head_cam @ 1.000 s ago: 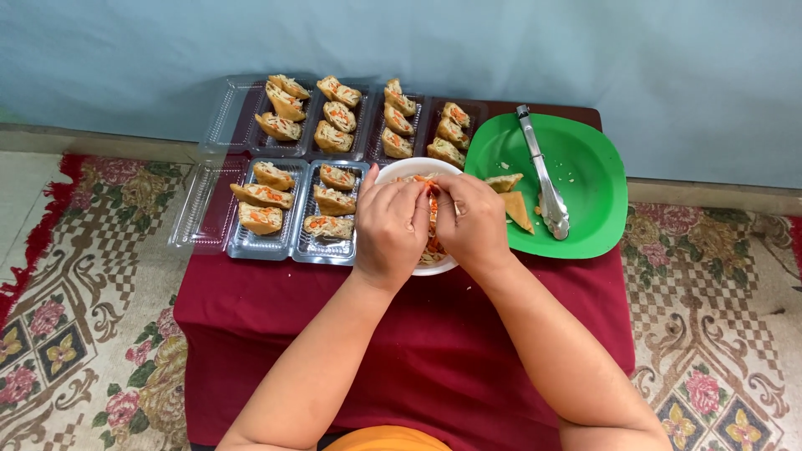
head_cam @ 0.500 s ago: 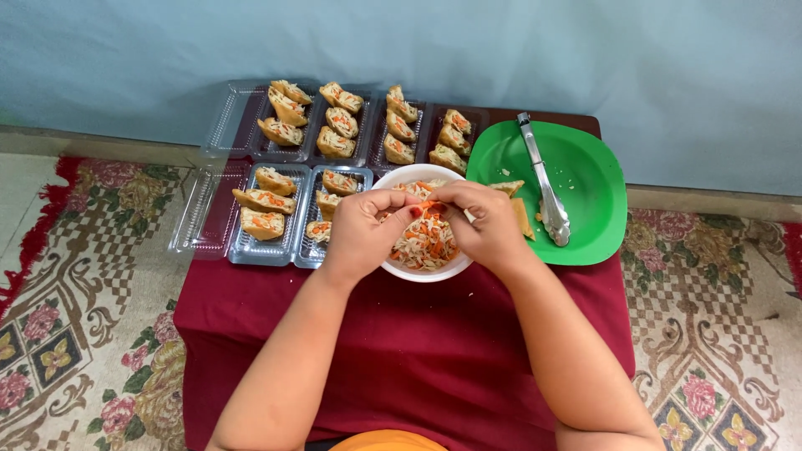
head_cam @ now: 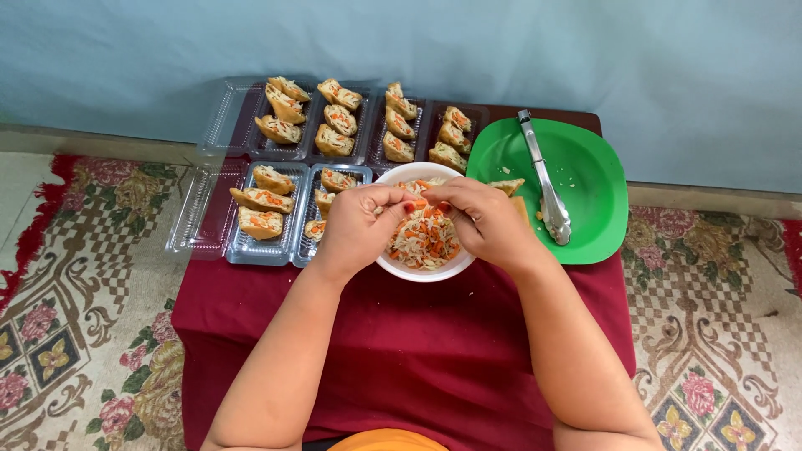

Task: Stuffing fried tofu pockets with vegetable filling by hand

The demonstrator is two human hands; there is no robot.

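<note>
A white bowl (head_cam: 415, 271) of shredded cabbage and carrot filling (head_cam: 424, 236) sits on the dark red tablecloth (head_cam: 401, 334). Both hands hover over the bowl. My left hand (head_cam: 357, 227) and my right hand (head_cam: 483, 220) meet fingertip to fingertip above the filling, pinching a small piece of food between them. What the piece is cannot be told; it is mostly hidden by the fingers.
Clear plastic trays (head_cam: 261, 252) with several stuffed fried pieces (head_cam: 264, 200) lie left and behind the bowl, lids open to the left. A green plate (head_cam: 585, 175) at right holds metal tongs (head_cam: 543, 179) and fried pieces (head_cam: 506, 185). A patterned rug (head_cam: 75, 317) surrounds the low table.
The hands have lifted and spread slightly apart, uncovering the filling in the bowl. The camera view shifted a little downward.
</note>
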